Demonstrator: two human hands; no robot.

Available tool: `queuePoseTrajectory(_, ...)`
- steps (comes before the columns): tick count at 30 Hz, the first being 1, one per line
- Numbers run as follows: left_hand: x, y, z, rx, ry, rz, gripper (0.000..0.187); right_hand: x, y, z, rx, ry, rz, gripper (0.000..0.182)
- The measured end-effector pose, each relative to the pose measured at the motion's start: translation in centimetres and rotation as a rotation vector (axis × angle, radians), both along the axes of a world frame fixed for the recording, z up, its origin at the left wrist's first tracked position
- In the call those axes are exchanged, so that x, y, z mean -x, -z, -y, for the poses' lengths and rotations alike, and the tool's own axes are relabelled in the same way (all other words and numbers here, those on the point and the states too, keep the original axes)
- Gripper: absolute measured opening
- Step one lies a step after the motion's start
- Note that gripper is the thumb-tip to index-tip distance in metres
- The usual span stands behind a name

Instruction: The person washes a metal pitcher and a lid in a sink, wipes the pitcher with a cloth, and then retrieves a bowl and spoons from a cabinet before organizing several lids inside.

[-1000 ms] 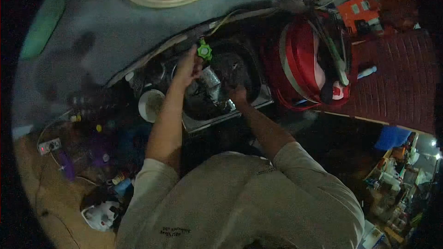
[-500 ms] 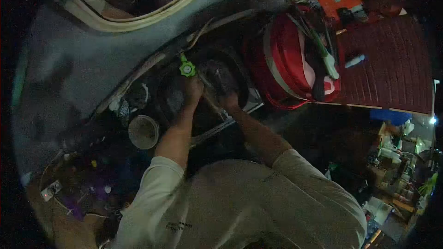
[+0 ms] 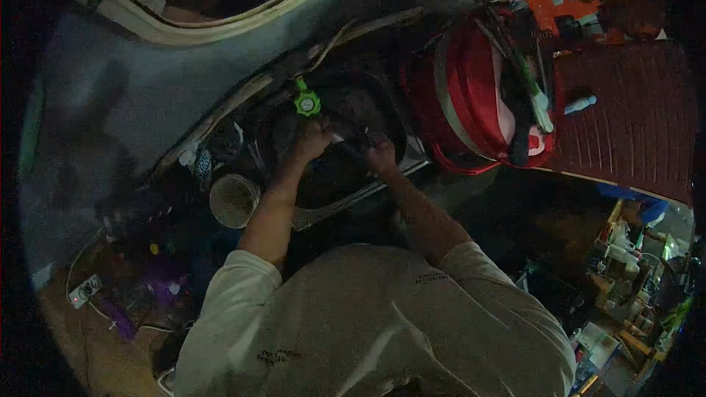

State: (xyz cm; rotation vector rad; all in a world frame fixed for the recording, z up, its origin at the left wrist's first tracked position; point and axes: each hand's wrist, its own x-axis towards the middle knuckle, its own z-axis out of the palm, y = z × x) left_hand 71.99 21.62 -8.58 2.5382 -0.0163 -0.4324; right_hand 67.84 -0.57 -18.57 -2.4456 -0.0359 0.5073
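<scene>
Crowding both hands, grips unreadable, in the sink: green tap, cup.

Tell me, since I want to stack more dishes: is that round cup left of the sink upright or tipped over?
Upright. The cup shows its round open mouth facing up, beside the sink.

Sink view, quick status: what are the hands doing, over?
Left hand and right hand both down in the steel sink, closed around something dark, unclear what. Green tap knob just above. Cream round cup beside.
</scene>
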Motion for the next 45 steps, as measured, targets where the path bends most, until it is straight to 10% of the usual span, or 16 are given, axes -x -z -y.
queuePoseTrajectory(4, 0.6, -0.1, -0.8, 0.175, -0.033, -0.314, 0.049, 0.1, 0.8, 0.6, 0.014, -0.010, -0.024, 0.047)
queuePoseTrajectory(6, 0.7, 4.2, -1.8, 0.249, -0.097, -0.316, 0.050, 0.9, 3.0, 1.2, -0.449, 0.083, 0.499, 0.051)
queuePoseTrajectory(8, -0.1, 7.5, -2.7, 0.826, -0.495, -0.275, 0.050, 1.3, 5.3, 2.0, -0.470, 0.001, 0.671, 0.041)
queuePoseTrajectory(10, -1.1, 6.9, -2.8, 0.800, -0.457, -0.333, 0.047, 1.5, 9.3, 2.8, -0.494, -0.091, 0.846, 0.030)
queuePoseTrajectory(13, -2.4, 5.8, -3.0, 0.665, -0.285, -0.445, 0.044, 1.4, 11.3, 3.0, -1.112, 0.377, 0.080, 0.039)
queuePoseTrajectory(15, -3.1, 5.9, -2.9, 0.507, -0.117, -0.462, 0.044, 1.3, 6.9, 1.8, -1.291, 0.027, 0.539, 0.034)
queuePoseTrajectory(22, -5.8, 5.8, -1.3, 0.083, 0.392, -0.477, 0.044, 0.7, 2.1, 2.3, -0.298, 0.034, 0.681, 0.018)
queuePoseTrajectory(24, -6.0, 6.0, -0.1, 0.034, 0.492, -0.465, 0.044, 1.8, 7.7, 0.7, -1.164, 0.228, 0.491, 0.043)
queuePoseTrajectory(31, -5.5, 7.8, 5.3, 0.070, 0.723, -0.362, 0.044, 1.4, 11.6, 2.4, -1.804, 0.686, 0.074, 0.019)
queuePoseTrajectory(40, -3.7, 8.3, 6.5, 0.101, 0.756, -0.381, 0.045, -0.2, 0.9, 1.7, -0.558, 0.409, -0.016, 0.033)
queuePoseTrajectory(45, -3.3, 12.7, 4.7, 0.100, 0.729, -0.352, 0.044, -0.7, -0.2, 0.5, -0.292, 0.328, 0.079, 0.037)
